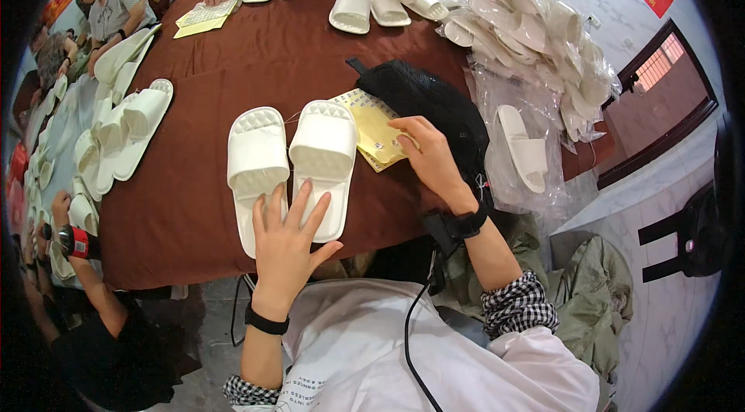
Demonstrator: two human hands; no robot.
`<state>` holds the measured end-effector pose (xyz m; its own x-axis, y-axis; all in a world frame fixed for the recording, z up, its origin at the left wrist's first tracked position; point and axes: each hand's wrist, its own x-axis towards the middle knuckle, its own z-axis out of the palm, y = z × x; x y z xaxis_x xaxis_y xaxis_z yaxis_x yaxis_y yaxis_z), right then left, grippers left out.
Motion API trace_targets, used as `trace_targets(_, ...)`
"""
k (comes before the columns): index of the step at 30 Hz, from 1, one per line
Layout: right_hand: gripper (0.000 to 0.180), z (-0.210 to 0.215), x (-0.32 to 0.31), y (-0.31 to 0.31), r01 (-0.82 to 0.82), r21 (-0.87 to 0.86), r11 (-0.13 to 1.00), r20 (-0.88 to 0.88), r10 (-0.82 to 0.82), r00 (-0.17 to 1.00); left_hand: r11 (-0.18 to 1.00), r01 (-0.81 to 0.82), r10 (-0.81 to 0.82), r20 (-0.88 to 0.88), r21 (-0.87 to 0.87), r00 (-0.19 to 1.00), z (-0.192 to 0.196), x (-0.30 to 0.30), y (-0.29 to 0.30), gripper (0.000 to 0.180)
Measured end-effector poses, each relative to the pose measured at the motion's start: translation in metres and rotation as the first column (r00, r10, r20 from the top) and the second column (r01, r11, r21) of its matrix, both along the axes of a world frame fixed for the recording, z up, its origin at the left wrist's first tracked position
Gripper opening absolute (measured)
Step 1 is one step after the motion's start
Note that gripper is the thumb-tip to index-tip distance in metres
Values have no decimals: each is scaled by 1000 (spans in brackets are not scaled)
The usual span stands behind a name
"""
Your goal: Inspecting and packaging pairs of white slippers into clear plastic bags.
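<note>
Hands (289,240) spread over puffy-soled, rounded white slippers (323,133) and flat yellow sheets (371,131).

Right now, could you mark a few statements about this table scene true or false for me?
1. The left hand rests on a pair of white open-toed slippers. True.
2. A black mesh-fabric bag lies on the brown tablecloth. True.
3. The right hand grips that bag. False: its fingers are at the yellow paper sheets.
4. A heap of white slippers in clear plastic lies at the upper right. True.
5. Both wrists are bare. False: each wears a black band.
</note>
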<state>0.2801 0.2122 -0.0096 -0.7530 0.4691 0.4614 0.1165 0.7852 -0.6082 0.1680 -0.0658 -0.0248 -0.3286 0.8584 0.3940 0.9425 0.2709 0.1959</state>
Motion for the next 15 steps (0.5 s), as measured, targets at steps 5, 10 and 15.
trace_targets(5, 16, -2, 7, 18, 36, 15, 999, 51, -36, 998, 997, -74, 74, -8, 17, 997, -7, 11, 1, 76)
trace_targets(10, 15, -7, 1, 15, 83, 85, 993, 193, -98, 976, 994, -105, 104, 30, 14, 994, -11, 25, 4, 76)
trace_targets(15, 11, -6, -6, 9, 77, 191, 978, 224, -120, 967, 987, -158, 158, 32, 17, 987, -13, 39, 5, 77)
